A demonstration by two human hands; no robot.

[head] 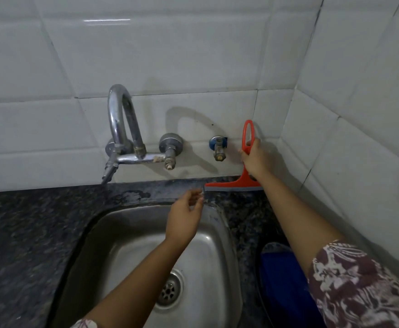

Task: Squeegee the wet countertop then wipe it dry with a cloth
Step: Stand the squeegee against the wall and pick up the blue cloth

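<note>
Holding the orange squeegee [243,178] by its looped handle, the right hand [255,159] has its fingers wrapped closed around the shaft, and the blade stands at the very back of the dark speckled countertop [39,233], right where stone meets the white tiled wall [170,55]. The blade sits behind the sink's far right corner, its grey rubber edge down on the counter or very near it; motion blur makes true contact hard to judge.

To do this stroke well, I would keep the rubber flat along its full width, tilt the handle a little toward the body, and draw the water forward in one steady pull so it spills over the steel rim into the sink [224,233]. A pale wet patch shows on the narrow strip behind the basin, just left of the blade, and that strip probably needs a sideways pass, since there is little room between wall and rim.

The left hand [184,216] hovers over the basin's back edge, fingers loosely open and holding nothing, near the blade's left end. It should stay out of the blade's path. The small valve [218,147] and the tap [125,133] project from the wall above, so the handle must be kept low enough to pass beneath them. A blue cloth-like thing [281,275] lies on the counter to the right, under the forearm, likely for drying afterward.
</note>
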